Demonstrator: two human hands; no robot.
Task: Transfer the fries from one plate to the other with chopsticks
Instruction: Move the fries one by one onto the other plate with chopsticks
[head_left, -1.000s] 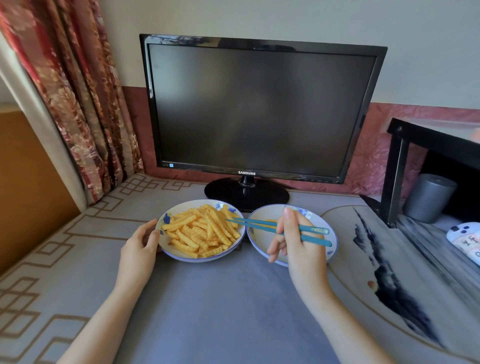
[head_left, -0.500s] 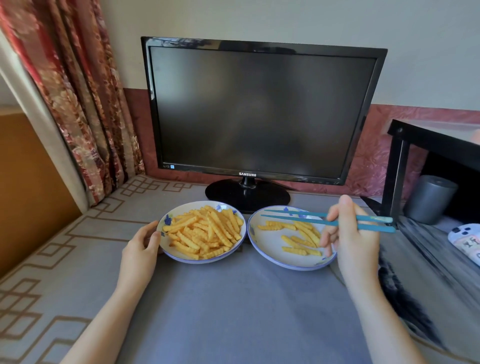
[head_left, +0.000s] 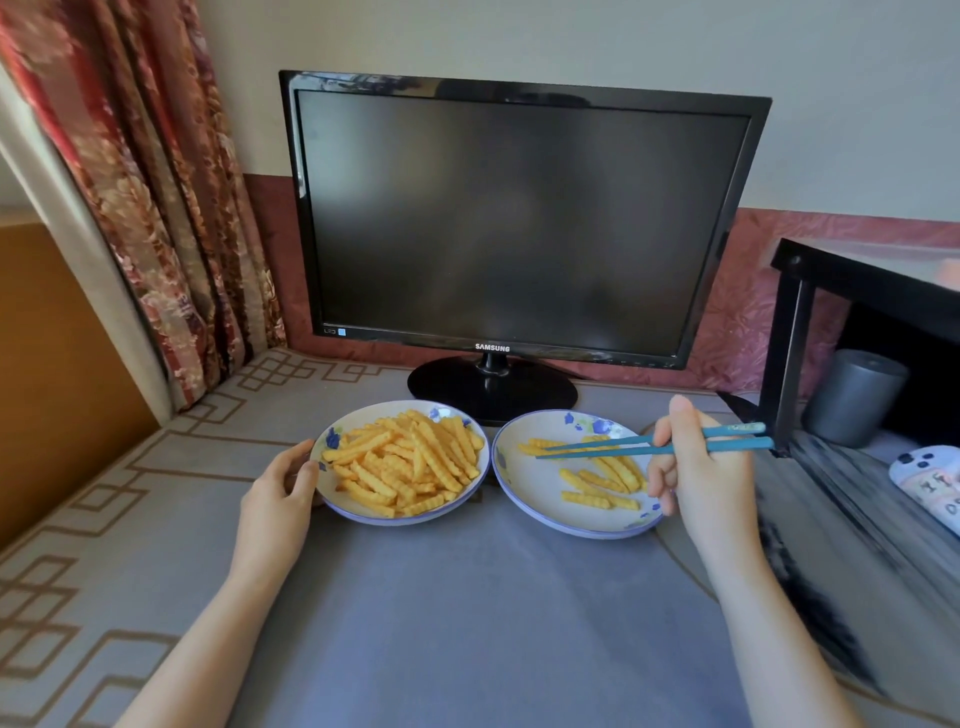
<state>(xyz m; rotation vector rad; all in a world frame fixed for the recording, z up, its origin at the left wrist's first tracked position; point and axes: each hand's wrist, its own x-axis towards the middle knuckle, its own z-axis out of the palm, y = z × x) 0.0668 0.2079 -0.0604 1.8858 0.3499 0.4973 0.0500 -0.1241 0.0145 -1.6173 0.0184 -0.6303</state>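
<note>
The person's left hand (head_left: 283, 488) gripped the near-left rim of the full plate (head_left: 363, 514), thumb on the edge and fingers curled under it. That plate carried a heaped pile of crinkle-cut fries (head_left: 410, 462). Just beside it on the grey-covered table (head_left: 467, 623) sat the second plate (head_left: 524, 483), with a few loose fries (head_left: 597, 480) scattered across it. The right hand (head_left: 701, 478) hung over that plate's right edge, its fingers clamped on a pair of blue chopsticks (head_left: 623, 447). The tips lay close together at the fries on the far-left side; whether they pinched one, I could not tell. A dark monitor (head_left: 519, 223) stood behind both plates.
</note>
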